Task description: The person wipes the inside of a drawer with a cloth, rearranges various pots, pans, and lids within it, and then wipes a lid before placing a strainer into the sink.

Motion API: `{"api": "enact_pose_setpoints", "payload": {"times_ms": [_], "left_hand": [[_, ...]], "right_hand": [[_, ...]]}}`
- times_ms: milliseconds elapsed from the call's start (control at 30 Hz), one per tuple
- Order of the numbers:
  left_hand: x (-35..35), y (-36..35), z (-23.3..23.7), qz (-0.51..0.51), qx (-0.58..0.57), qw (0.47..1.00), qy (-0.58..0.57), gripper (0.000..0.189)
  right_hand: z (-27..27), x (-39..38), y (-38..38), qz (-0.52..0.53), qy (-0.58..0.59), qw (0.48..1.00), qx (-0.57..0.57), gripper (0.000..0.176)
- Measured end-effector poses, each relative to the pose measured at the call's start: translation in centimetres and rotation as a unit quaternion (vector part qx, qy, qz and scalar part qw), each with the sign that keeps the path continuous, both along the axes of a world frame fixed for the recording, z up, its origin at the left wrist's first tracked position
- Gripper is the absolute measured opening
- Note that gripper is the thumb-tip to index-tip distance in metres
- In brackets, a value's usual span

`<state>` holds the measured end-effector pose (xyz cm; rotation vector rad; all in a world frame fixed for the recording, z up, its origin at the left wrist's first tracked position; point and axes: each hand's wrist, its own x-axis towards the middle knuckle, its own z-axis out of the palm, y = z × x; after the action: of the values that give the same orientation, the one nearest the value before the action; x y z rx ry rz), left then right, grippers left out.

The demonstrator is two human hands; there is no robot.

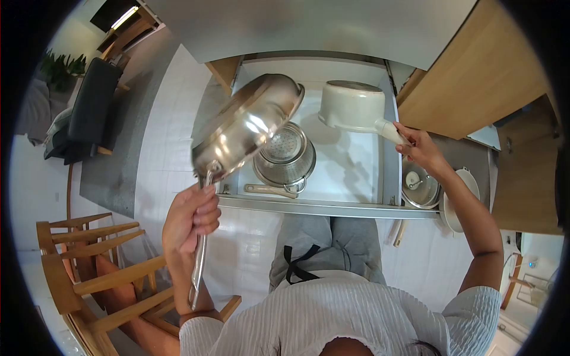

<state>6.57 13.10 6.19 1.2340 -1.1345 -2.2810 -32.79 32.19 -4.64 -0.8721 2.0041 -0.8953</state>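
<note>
My left hand [193,218] is wrapped round the metal handle of a shiny steel frying pan [249,121], which is tilted above the left part of the open drawer [350,172]. My right hand [420,148] grips the short handle of a cream saucepan [354,107], held bottom up at the drawer's back right. Beneath the frying pan, a perforated steel colander [285,163] sits in the drawer, partly covered by it. A wooden-handled utensil [270,190] lies at the drawer's front left, next to the colander.
Right of the drawer, a steel pot or lid [420,184] and a cream pan [462,207] rest on the floor, with wooden-handled utensils [399,232] nearby. A wooden chair [113,285] stands close on my left. A wooden cabinet door [475,71] is at the right.
</note>
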Motion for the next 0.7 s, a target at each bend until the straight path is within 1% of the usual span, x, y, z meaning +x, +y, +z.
{"api": "enact_pose_setpoints", "payload": {"times_ms": [33, 67, 133, 167, 200, 233, 300, 367, 400, 467, 567, 633, 667, 700], "left_hand": [[-0.8, -0.6, -0.3, -0.006, 0.001, 1.0, 0.004, 0.02], [-1.7, -1.4, -0.8, -0.021, 0.046, 0.998, 0.024, 0.02], [-3.6, -2.8, -1.7, -0.038, 0.143, 0.988, 0.05, 0.019], [-4.6, -3.2, -2.2, -0.045, 0.144, 0.987, 0.052, 0.019], [-5.8, -3.5, -2.8, -0.04, 0.177, 0.981, 0.066, 0.016], [-6.7, -3.7, -3.4, -0.035, 0.212, 0.973, 0.078, 0.013], [-8.6, -3.8, -4.5, -0.063, 0.231, 0.967, 0.093, 0.014], [-9.7, -3.6, -5.4, -0.058, 0.152, 0.982, 0.094, 0.015], [-10.0, -3.4, -5.6, -0.057, 0.156, 0.982, 0.094, 0.015], [-10.3, -3.3, -5.7, -0.068, 0.071, 0.992, 0.072, 0.016], [-9.9, -3.6, -5.2, -0.063, 0.056, 0.993, 0.079, 0.017], [-9.4, -3.8, -4.6, -0.041, 0.06, 0.996, 0.057, 0.016], [-9.1, -3.9, -4.4, -0.037, 0.055, 0.996, 0.051, 0.015], [-8.9, -4.0, -4.3, -0.034, 0.049, 0.997, 0.047, 0.014]], "right_hand": [[-0.2, -0.3, 0.4, 0.004, 0.017, 1.0, -0.002, 0.06], [-0.4, -0.6, 0.5, 0.009, 0.034, 0.999, -0.006, 0.061], [-0.9, -1.0, 0.9, -0.006, 0.029, 0.999, -0.012, 0.062], [-1.2, -1.2, 1.1, -0.015, 0.021, 1.0, -0.017, 0.063], [-1.6, -1.4, 1.0, -0.022, 0.023, 0.999, -0.015, 0.063], [-2.0, -1.6, 0.9, -0.021, 0.013, 1.0, 0.007, 0.063], [-3.1, -2.0, 1.0, -0.026, 0.001, 0.999, 0.038, 0.063], [-3.9, -1.5, 0.2, -0.04, -0.048, 0.995, 0.073, 0.063], [-4.2, -1.3, -0.1, -0.052, -0.063, 0.993, 0.089, 0.064], [-5.4, -1.0, -0.6, -0.041, -0.073, 0.992, 0.097, 0.065], [-8.3, -1.5, -1.0, -0.016, -0.087, 0.991, 0.105, 0.069], [-9.6, -1.5, -1.1, 0.032, 0.0, 0.996, 0.089, 0.07], [-9.7, -1.7, -1.1, 0.035, -0.005, 0.995, 0.092, 0.07], [-9.5, -2.1, -0.9, 0.068, 0.025, 0.989, 0.131, 0.07]]}}
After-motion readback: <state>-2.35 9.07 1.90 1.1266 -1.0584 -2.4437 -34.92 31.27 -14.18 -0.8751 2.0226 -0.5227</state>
